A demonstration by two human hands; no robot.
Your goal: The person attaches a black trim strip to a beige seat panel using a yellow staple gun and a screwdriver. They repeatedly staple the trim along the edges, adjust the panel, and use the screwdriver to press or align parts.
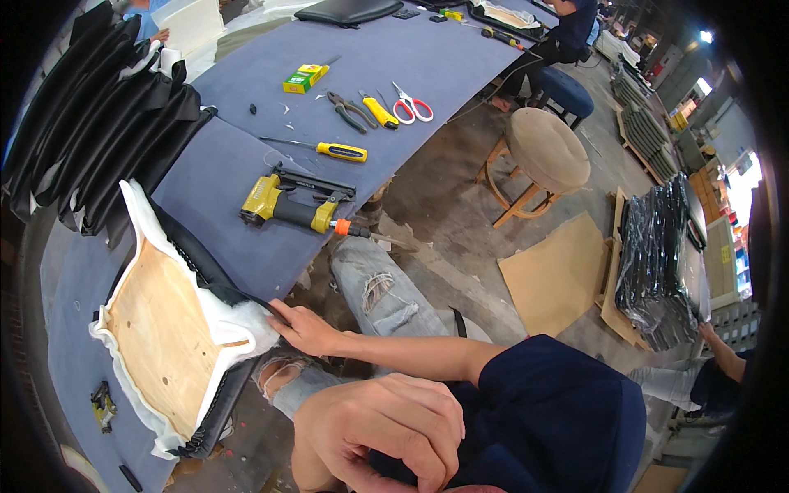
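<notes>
An upturned seat cushion (pixel 160 337), with a bare plywood base, white padding around it and a black cover underneath, lies on the blue-grey table (pixel 246 246) at lower left. My right hand (pixel 308 329) reaches across my ripped jeans and lies flat on the cushion's near corner, fingers on the black cover edge and white padding. Close to the camera at the bottom, my left hand (pixel 378 427) is curled into a fist with nothing visible in it.
A yellow staple gun (pixel 288 205), screwdriver (pixel 341 151), pliers (pixel 349 111), red scissors (pixel 413 107) and a small box (pixel 304 78) lie on the table. Black covers (pixel 99 123) are stacked at left. A round stool (pixel 546 152), boards (pixel 559 275) and a plastic-wrapped stack (pixel 657 263) stand on the floor. Other people work nearby.
</notes>
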